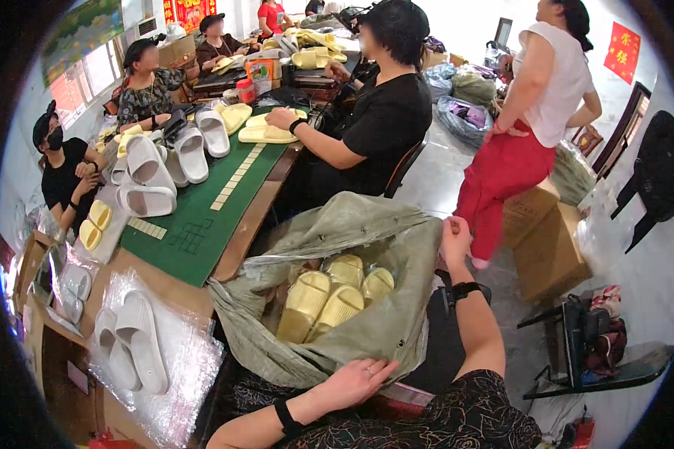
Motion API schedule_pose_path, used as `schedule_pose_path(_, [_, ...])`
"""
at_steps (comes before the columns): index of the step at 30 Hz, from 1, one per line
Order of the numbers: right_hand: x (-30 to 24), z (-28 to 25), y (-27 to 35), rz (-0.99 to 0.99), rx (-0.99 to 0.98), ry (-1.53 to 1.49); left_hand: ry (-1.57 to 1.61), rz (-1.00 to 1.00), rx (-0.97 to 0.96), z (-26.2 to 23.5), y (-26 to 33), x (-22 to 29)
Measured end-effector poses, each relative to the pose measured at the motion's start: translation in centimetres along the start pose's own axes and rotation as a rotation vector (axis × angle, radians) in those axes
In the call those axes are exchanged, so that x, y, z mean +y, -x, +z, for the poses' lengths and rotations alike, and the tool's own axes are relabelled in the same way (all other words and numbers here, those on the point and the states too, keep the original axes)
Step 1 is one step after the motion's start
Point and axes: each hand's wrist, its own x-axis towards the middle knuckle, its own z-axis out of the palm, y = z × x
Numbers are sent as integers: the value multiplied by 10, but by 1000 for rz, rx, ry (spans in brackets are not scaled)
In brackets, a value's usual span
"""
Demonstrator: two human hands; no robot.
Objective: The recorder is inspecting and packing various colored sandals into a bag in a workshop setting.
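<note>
In front of me a grey-green woven sack point(329, 370) gapes open. Inside it lie several yellow slippers point(307, 297), at least some wrapped in clear plastic. My right hand point(457, 240) pinches the sack's rim on the far right, fingers closed on the fabric. My left hand point(356, 383) rests against the near rim, its fingers stretched out along the fabric; its thumb is hard to make out. Left of the sack, a pair of white slippers point(144, 340) lies on clear plastic wrapping point(191, 374) on the table.
A green mat point(202, 239) on the table bears white and yellow slippers. A co-worker in black point(389, 112) sits beyond the sack, handling yellow slippers point(266, 131). Another person in red trousers point(502, 179) stands to the right, near cardboard boxes point(550, 247). A black chair point(584, 352) stands at right.
</note>
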Motion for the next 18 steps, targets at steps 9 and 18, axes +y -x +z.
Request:
schedule_pose_path(9, [5, 14, -14, 137, -232, 605, 39, 16, 61, 16, 5, -1])
schedule_pose_path(18, [50, 37, -2, -169, -228, 459, -20, -39, -28, 32, 6, -1])
